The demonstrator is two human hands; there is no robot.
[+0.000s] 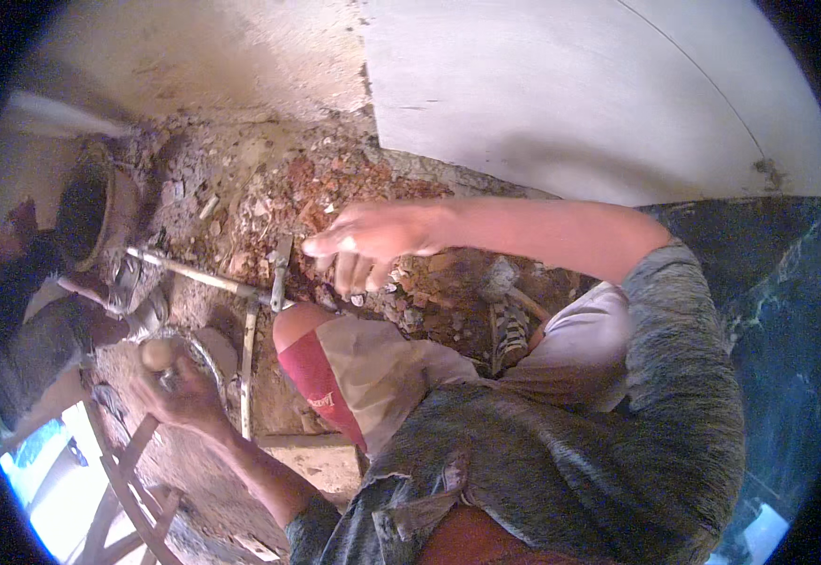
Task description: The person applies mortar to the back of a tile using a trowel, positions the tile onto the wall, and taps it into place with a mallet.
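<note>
My right hand (373, 247) reaches across over broken rubble (316, 184), its fingers bent downward, slightly apart and a little blurred. No object shows in them. Close by its fingertips is a flat metal blade (281, 259), beside my knee. My left hand (179, 388) is low on the left, closed around something with a rounded tan end (157, 354); its kind cannot be made out. Just beyond that hand lies a round metal-rimmed pan (205, 356), partly covered by the hand.
A long pale pole (194, 271) and a second pale bar (248, 367) lie on the dirt floor. Another person in dark clothes (48, 348) is at the left, near a dark round basin (85, 202). A wooden frame (132, 480) stands lower left; a white panel (561, 85) rises behind.
</note>
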